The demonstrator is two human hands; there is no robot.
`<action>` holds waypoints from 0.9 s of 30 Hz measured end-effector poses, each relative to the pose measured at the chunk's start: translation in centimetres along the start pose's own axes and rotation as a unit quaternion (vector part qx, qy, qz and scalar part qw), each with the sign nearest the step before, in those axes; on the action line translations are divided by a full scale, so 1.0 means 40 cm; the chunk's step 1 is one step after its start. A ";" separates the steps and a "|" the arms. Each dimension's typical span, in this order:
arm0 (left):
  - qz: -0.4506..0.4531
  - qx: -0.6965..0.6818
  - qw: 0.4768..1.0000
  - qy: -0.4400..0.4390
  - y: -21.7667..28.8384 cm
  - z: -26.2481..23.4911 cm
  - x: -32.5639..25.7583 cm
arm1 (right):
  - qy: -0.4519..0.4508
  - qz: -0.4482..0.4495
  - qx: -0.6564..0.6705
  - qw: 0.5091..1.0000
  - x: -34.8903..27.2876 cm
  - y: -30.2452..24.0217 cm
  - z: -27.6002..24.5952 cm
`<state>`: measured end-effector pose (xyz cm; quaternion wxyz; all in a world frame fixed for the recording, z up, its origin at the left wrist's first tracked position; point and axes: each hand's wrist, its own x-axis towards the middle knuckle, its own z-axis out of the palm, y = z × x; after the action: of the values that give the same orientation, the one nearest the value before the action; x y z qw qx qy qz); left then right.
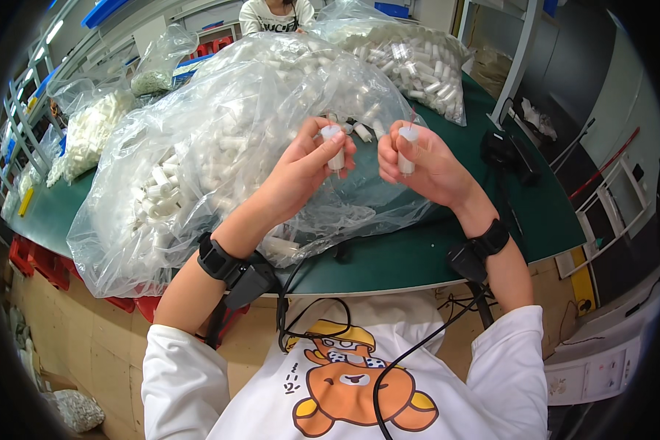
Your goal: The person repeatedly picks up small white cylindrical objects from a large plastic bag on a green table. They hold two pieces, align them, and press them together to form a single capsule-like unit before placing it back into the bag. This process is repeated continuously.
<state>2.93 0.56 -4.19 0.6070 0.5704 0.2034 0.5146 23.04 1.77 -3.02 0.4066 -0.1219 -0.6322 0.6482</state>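
My left hand (306, 155) pinches a small translucent white plastic tube (336, 159) with a wider top, held upright between thumb and fingers. Level with it and a little to the right, my right hand (434, 167) grips a similar white tube (406, 163). A thin reddish bit sticks up above each tube. The two hands are apart, raised over the near side of a big clear plastic bag (220, 125). Many white tubes lie in that bag, with a cluster (158, 192) showing at its left. A few dark and white pieces (361, 130) sit just behind my hands.
Beneath the bags is a green table (389, 268). Another bag of white tubes (436, 73) stands at the back right, and a bag of white pieces (99, 125) at the left. A black device (510, 154) rests at the right. Across the table sits another person (275, 16). Cables hang near my lap.
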 end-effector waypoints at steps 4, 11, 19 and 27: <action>-0.041 -0.062 0.996 -0.041 0.006 -0.009 0.005 | 0.019 0.025 0.031 0.999 0.003 -0.008 0.019; -0.082 -0.094 0.990 -0.065 0.017 -0.024 -0.004 | -0.058 0.078 0.193 0.976 0.000 -0.024 0.002; -0.112 -0.052 0.992 -0.023 0.028 -0.013 -0.011 | -0.031 0.103 0.104 0.989 0.001 -0.014 -0.011; -0.085 -0.058 0.994 0.022 0.025 -0.011 -0.010 | -0.027 0.111 0.123 0.986 -0.001 -0.002 0.004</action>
<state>2.02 0.26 -3.55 0.6760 0.5035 0.2340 0.4845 22.97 1.61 -2.94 0.3273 -0.1230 -0.5410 0.7649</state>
